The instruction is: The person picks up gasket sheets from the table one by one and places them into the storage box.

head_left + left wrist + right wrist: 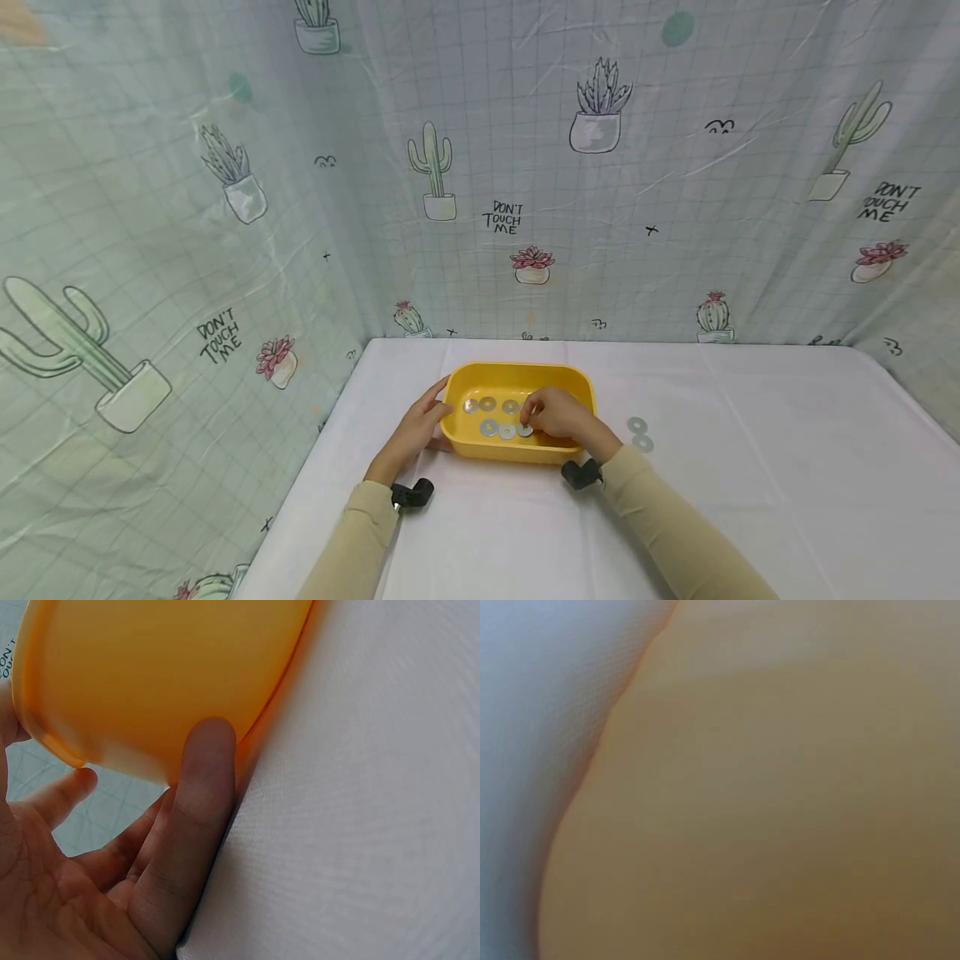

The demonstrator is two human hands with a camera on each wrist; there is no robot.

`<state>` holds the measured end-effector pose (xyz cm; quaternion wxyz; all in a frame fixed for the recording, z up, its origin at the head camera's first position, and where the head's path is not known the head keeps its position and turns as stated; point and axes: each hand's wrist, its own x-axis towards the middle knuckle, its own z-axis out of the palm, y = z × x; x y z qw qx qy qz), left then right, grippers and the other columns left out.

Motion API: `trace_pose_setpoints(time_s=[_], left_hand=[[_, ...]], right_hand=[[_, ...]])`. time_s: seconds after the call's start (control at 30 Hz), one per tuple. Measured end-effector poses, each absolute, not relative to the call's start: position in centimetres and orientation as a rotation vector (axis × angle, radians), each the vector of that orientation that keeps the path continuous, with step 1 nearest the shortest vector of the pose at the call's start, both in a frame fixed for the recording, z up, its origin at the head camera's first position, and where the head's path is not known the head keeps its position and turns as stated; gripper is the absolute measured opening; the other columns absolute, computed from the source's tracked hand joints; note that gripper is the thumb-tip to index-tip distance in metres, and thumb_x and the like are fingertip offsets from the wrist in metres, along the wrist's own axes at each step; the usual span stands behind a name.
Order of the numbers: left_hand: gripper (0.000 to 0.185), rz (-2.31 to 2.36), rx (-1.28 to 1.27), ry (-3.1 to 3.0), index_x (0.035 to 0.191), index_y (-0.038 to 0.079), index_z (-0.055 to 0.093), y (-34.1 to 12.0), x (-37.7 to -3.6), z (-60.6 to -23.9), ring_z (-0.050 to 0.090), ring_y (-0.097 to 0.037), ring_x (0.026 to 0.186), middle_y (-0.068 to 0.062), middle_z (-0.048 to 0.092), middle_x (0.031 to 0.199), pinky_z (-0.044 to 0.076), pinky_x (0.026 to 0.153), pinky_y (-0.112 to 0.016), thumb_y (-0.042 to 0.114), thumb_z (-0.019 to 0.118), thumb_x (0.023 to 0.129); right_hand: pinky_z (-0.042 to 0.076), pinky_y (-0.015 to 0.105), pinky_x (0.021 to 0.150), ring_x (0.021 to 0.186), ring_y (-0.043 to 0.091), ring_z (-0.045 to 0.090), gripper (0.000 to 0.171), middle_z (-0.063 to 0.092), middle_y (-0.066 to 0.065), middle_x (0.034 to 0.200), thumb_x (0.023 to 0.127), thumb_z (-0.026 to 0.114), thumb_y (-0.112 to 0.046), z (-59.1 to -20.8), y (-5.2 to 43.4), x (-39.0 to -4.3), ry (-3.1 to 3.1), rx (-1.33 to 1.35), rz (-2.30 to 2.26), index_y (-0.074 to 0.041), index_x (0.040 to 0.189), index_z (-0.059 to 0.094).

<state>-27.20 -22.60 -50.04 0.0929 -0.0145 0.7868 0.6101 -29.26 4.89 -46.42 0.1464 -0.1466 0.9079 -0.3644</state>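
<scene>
A yellow plastic tray (pixel 517 452) with rounded corners sits on the white table, several flat metal washers (pixel 489 427) lying on its floor. My left hand (pixel 415 427) grips the tray's left end, thumb at the rim and fingers along the outside. The left wrist view shows one finger pressed against the tray's outer wall (pixel 150 682). Inside the tray's right half, the fingertips of my right hand (pixel 558 412) pinch a washer (pixel 526 431) near the floor. The right wrist view holds only the blurred tray wall (pixel 742 787), with that hand out of sight.
Two more washers (pixel 640 434), touching or nearly so, lie on the white tabletop (pixel 750 450) to the right of the tray. Behind the table hangs a cactus-print cloth (pixel 480 275), which also covers the left side.
</scene>
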Motion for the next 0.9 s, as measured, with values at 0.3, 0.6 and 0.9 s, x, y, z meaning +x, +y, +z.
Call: trace_pose_setpoints(time_s=[0.3,0.6,0.9], left_hand=[[0.06,1.819,-0.047,2.338,0.158,0.042,0.034,-22.6,-27.2,-49.9,0.064,-0.025,0.098,-0.016,0.057,0.13,0.067,0.069,-0.041,0.027,0.05,0.102],[0.06,1.82,-0.053,2.336,0.158,0.042,0.034,-22.5,-27.1,-49.9,0.065,-0.025,0.098,-0.016,0.057,0.13,0.067,0.069,-0.041,0.026,0.051,0.102],[0.06,1.841,-0.045,2.322,0.158,0.041,0.035,-22.6,-27.0,-49.9,0.065,-0.025,0.096,-0.017,0.057,0.128,0.067,0.068,-0.042,0.025,0.05,0.101]], right_hand=[[0.042,0.023,0.061,0.072,0.018,0.053,0.014,0.065,0.003,0.085,0.089,0.068,-0.001,-46.7,4.6,-29.4,2.663,-0.405,-1.009,-0.012,0.084,0.074],[0.042,0.024,0.062,0.073,0.017,0.051,0.01,0.061,0.002,0.084,0.096,0.064,-0.008,-46.4,4.5,-29.3,2.725,-0.532,-1.129,-0.012,0.096,0.074],[0.044,0.022,0.059,0.07,0.015,0.05,0.014,0.065,0.002,0.082,0.099,0.06,-0.008,-45.3,6.0,-28.3,2.789,-0.69,-1.46,-0.008,0.106,0.073]])
